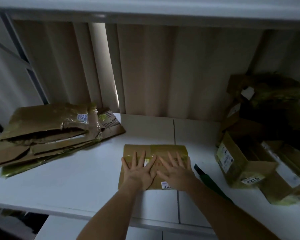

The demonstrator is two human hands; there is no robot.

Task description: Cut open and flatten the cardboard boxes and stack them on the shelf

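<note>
A small flattened cardboard box [137, 148] with tape and labels lies on the white shelf surface [76, 179] in the middle. My left hand [139, 172] and my right hand [176, 172] press flat on top of it side by side, fingers spread, holding nothing. A stack of flattened cardboard boxes [47, 134] lies at the left of the shelf. A green-handled box cutter [208, 181] rests on the shelf just right of my right forearm.
Several uncut boxes [246, 163] are piled at the right, some open. Tall cardboard sheets [145, 71] lean against the back. Another shelf board [145, 9] runs overhead. The shelf's front edge [59, 209] is near me.
</note>
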